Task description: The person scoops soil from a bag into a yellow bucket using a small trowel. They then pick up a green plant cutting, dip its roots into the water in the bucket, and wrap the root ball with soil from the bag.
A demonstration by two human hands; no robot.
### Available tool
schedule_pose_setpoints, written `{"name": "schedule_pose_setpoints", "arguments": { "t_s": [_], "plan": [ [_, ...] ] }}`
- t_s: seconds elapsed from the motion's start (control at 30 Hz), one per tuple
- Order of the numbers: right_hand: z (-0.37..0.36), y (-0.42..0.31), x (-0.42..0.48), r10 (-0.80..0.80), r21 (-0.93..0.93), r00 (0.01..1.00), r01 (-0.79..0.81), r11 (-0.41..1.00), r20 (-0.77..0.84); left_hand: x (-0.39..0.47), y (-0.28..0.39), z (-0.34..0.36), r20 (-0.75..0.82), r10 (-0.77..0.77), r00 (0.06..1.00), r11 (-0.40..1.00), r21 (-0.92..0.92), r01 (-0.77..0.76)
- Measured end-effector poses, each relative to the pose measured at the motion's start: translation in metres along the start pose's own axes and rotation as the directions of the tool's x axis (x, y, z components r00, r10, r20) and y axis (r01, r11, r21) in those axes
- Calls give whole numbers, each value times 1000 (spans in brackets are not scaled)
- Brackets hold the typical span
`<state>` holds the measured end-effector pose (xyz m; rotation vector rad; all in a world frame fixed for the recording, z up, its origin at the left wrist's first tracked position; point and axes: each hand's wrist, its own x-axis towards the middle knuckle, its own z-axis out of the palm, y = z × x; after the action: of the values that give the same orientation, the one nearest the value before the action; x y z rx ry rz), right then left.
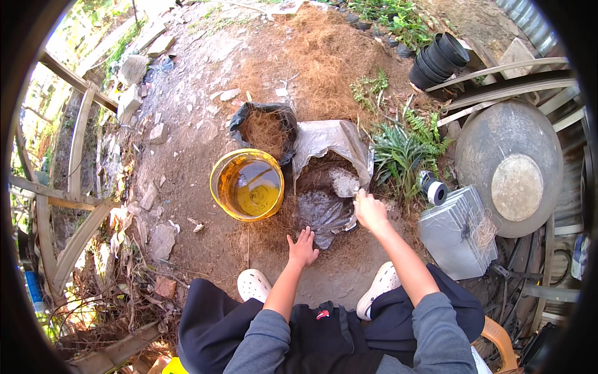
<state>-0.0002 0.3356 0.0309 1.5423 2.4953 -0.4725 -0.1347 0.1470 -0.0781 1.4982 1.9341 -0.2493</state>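
Note:
A garden trowel [344, 183], its blade coated with pale dirt, is in my right hand [370, 210], closed on the handle end. The blade lies over the mouth of an open plastic sack [332, 133] that holds dark fibrous material. My left hand [303, 248] has its fingers spread at the sack's near left edge; whether it touches the plastic is not plain. Left of the sack stands a yellow bucket [247, 184] with liquid and a stick-like thing in it. Behind the bucket, a black plastic bag [239, 119] holds brown coconut-like fibre [267, 133].
Loose brown fibre [322, 61] covers the ground ahead. To the right are green plants [397, 149], a stack of grey panels [451, 233], a large round grey basin [509, 135] and black pots [437, 61]. Stones [163, 240] and wooden rails [77, 140] line the left.

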Motion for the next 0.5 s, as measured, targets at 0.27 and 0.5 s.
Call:
{"name": "schedule_pose_setpoints", "arguments": {
  "t_s": [0.27,0.5],
  "plan": [
    [39,7,-1,78,190,947,-142,971,312,7,2,-4,4,4,1000,999,34,-4],
    [23,-2,-14,100,393,963,-196,898,250,5,4,-1,-4,13,1000,1000,8,-13]
  ]
}}
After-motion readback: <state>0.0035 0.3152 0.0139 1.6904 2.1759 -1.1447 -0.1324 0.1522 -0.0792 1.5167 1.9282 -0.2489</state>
